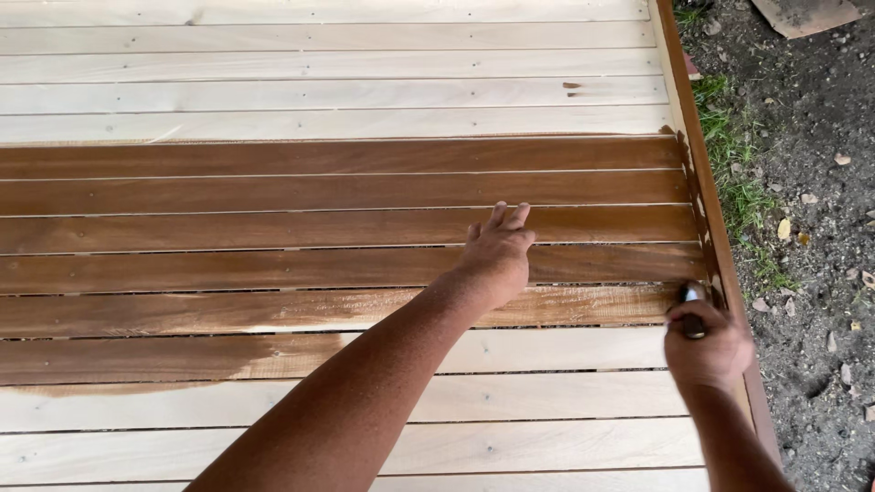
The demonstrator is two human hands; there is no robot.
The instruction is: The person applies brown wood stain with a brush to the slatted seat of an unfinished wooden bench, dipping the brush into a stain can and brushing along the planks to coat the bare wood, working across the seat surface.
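Half-stained slatted wood panel [328,191], probably outdoors, dirt ground [811,164]

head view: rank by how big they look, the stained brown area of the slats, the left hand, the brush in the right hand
1. Stained brown area, by far the largest.
2. Left hand, resting flat on the slats.
3. Brush, smallest; the right hand covers most of it, so its full size is hidden.
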